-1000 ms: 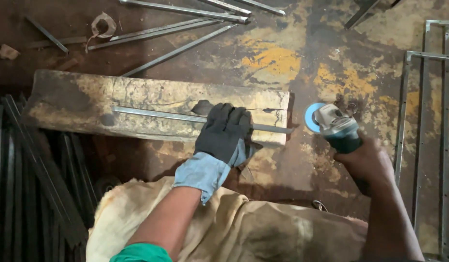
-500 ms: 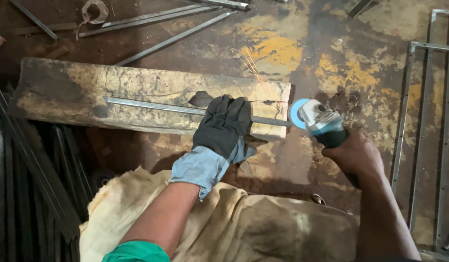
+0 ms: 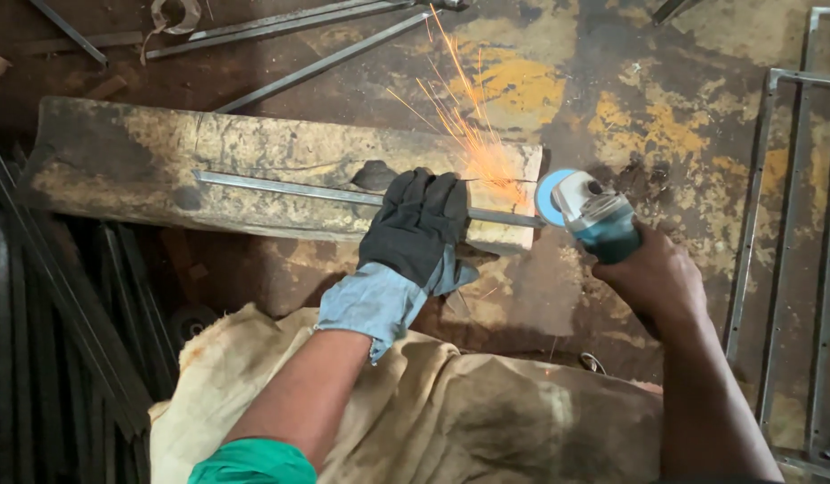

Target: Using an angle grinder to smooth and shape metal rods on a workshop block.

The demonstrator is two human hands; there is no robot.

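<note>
**Sparks off the bar end, both hands on the work**

Head view: my left hand, in a black glove with a pale blue cuff, lies flat across a thin metal bar and presses it onto a worn wooden block. The fingers are spread over the bar rather than curled around it, so this grip is a wide, open press and not a clasp. The bar runs from about 9 o'clock to 3 o'clock along the block, and its right end sticks out just past the block's right edge.

My right hand, bare, has its grip wrapped tight around the teal body of an angle grinder. The grinder's blue disc meets the bar's right end, just beside the gloved fingertips. Orange sparks fan away from that contact toward 12 o'clock, over the block's top right corner.

The block sits on a stained floor with yellow blotches. At 12 o'clock from the block lie several long steel rods. At 3 o'clock, well apart from the grinder, rest metal frames. At 9 o'clock a stack of dark bars leans. At 6 o'clock a tan sackcloth covers my lap.
</note>
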